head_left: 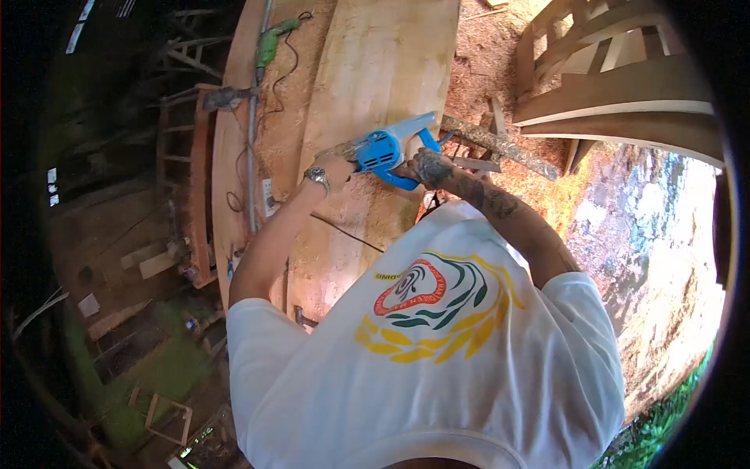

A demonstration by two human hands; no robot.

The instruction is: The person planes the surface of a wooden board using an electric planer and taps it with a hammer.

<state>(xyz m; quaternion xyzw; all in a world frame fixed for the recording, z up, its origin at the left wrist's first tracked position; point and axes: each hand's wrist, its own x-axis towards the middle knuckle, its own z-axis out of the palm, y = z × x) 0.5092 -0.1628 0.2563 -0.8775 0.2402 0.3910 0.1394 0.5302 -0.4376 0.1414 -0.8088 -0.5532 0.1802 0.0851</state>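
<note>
A blue electric planer (381, 150) rests on a wide, pale wooden board (383, 59). My right hand (431, 166) is wrapped around its rear handle. At the other end of the tool, my left hand (334, 170) grips the front part; a metal watch (317, 178) circles that wrist. The left fingers are partly hidden by the hand itself. From the board near my body, a thin black cord (348, 231) runs off at an angle. The planer's sole and its contact with the wood are out of sight.
A green power drill (269, 48) with a cord lies along the bench's left, near a long metal bar clamp (251, 148). A power strip (268, 195) sits beside it. Curved wooden frames (617, 98) stand at right, above ground strewn with shavings. Wooden racks (199, 187) fill the dark left.
</note>
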